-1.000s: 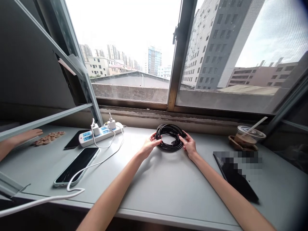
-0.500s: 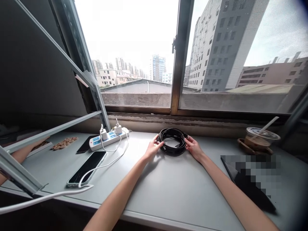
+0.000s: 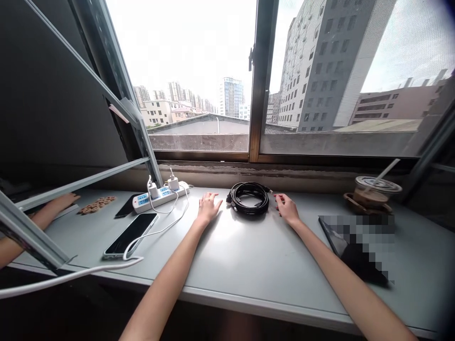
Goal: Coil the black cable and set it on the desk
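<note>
A coiled black cable (image 3: 266, 203) lies on the grey tabletop (image 3: 245, 255) below the window, its connector ends showing at the left side and the upper right. To the left of the coil, my left hand (image 3: 209, 207) rests apart from it, fingers spread and holding nothing. On the other side, my right hand (image 3: 286, 208) is a short way off the coil with its fingers loosely bent and apart. Nothing shows in that hand either.
A white power strip (image 3: 161, 198) with plugged-in chargers and a phone (image 3: 131, 237) on a white cable lie left. A metal frame (image 3: 142, 137) rises there; beyond it is another person's arm (image 3: 46, 215). Right are a dark flat device (image 3: 355, 263) and an iced drink cup (image 3: 373, 189).
Both hands have let go of the coiled cable. My left hand has moved left, away from it, and the right is now slightly apart from it. The view has shifted a little.
</note>
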`<state>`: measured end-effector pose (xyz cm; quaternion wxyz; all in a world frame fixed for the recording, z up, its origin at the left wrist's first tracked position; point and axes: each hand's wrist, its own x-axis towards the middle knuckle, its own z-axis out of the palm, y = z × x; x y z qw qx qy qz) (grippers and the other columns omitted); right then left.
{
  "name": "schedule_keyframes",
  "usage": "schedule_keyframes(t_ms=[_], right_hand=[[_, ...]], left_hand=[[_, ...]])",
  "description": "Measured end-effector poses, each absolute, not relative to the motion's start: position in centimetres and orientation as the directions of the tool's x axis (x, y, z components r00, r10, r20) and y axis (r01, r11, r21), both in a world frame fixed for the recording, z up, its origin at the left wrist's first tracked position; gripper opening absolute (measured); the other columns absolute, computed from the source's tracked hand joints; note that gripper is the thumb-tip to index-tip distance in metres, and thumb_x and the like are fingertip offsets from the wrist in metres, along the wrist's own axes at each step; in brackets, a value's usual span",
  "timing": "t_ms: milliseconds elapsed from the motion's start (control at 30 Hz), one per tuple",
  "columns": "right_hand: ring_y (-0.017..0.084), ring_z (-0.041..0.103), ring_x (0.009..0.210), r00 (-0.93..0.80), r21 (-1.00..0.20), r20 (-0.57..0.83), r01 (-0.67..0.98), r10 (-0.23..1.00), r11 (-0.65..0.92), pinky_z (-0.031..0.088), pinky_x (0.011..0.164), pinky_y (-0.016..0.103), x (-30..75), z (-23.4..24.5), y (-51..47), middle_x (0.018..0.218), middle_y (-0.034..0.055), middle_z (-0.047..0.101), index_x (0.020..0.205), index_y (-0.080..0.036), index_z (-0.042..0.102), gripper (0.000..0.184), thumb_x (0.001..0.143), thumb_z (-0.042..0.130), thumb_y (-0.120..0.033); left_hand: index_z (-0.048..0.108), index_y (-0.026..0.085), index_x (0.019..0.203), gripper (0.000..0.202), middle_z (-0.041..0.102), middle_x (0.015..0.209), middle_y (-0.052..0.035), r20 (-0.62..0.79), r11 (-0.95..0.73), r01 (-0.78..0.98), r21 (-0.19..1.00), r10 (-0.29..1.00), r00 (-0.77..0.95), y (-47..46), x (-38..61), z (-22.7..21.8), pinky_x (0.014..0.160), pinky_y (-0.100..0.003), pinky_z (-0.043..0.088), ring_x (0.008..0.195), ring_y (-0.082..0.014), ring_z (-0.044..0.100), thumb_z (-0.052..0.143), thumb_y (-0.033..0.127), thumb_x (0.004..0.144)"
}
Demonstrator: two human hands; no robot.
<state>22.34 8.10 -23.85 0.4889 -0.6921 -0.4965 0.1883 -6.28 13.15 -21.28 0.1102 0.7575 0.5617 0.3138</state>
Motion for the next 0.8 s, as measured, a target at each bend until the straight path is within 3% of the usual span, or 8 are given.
schedule_keyframes(t_ms=[133,300,533,800], right_hand=[[0.026,0.049,0.105,0.408,-0.662,0.261,0.735,0.875,-0.145,0.038,0.089,0.040,21.5,-23.7,7.0,0.107,0.0121,0.055,0.093,-0.017,0.064,0.023,0.082,0.045,-0.023],[0.028,0.041,0.114,0.367,-0.464,0.244,0.857,0.898,-0.224,0.029,0.096,0.040,19.9,-23.5,6.2,0.116,0.0139,0.050,0.109,-0.017,0.060,0.031,0.085,0.043,-0.025],[0.030,0.032,0.126,0.398,-0.331,0.149,0.883,0.905,-0.334,0.018,0.103,0.043,20.1,-23.5,6.3,0.130,0.0176,0.042,0.132,-0.016,0.045,0.056,0.087,0.037,-0.047],[0.032,0.029,0.128,0.338,-0.248,0.086,0.918,0.937,-0.309,0.017,0.103,0.045,20.1,-23.1,6.0,0.133,0.0205,0.040,0.136,-0.014,0.040,0.057,0.090,0.031,-0.046]], left_hand=[[0.059,0.013,0.109,0.032,0.054,0.114,-0.0138,0.322,-0.343,0.835,0.430,0.922,0.213,12.8,-6.5,-22.2,0.098,-0.041,0.033,0.112,-0.0277,0.045,0.047,0.027,0.083],[0.060,0.018,0.103,0.027,0.056,0.113,-0.0099,0.306,-0.384,0.852,0.356,0.909,0.282,12.5,-6.2,-22.6,0.097,-0.038,0.035,0.111,-0.0250,0.047,0.042,0.026,0.084],[0.059,0.021,0.105,0.030,0.056,0.115,-0.0094,0.276,-0.392,0.871,0.295,0.908,0.316,12.5,-6.3,-21.9,0.095,-0.041,0.035,0.112,-0.0273,0.046,0.038,0.029,0.085],[0.058,0.021,0.106,0.032,0.055,0.115,-0.0099,0.262,-0.371,0.892,0.259,0.916,0.305,12.5,-6.0,-21.8,0.095,-0.042,0.034,0.112,-0.0273,0.045,0.036,0.031,0.086]])
